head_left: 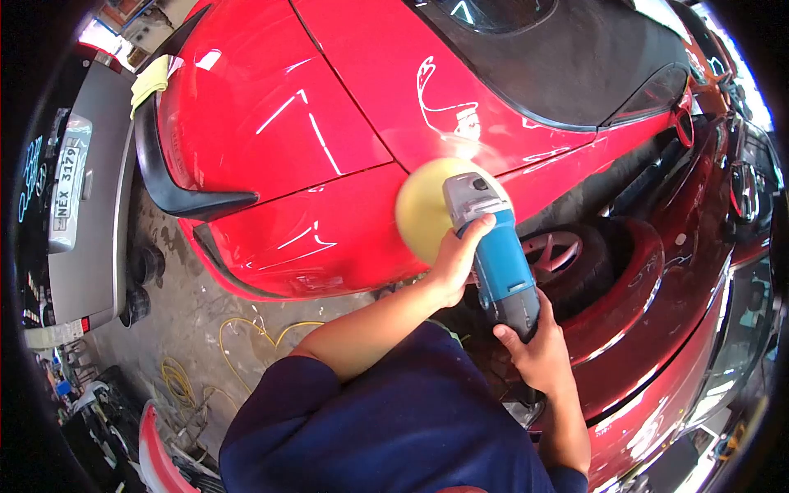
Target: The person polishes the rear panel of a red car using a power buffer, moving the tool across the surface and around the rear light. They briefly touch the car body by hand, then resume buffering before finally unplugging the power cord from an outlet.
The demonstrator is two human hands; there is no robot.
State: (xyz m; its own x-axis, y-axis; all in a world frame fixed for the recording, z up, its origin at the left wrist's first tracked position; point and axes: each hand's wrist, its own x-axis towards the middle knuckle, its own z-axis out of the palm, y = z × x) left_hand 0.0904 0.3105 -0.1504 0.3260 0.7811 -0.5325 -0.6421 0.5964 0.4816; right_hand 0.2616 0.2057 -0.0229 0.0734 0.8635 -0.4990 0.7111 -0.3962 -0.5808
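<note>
A blue and grey power polisher with a round yellow pad lies over the corner of the bright red car; the pad seems to touch the paint. My left hand grips the front of the tool near its metal head, thumb on top and fingers mostly hidden beneath. Around the dark rear end of the tool my right hand is closed, with its thumb on the near side. The red panel shows bright light reflections and dark seams.
A dark red car stands close on the right. At the left is a grey vehicle with a number plate. A yellow cloth rests on the black spoiler. Yellow hose lies on the concrete floor.
</note>
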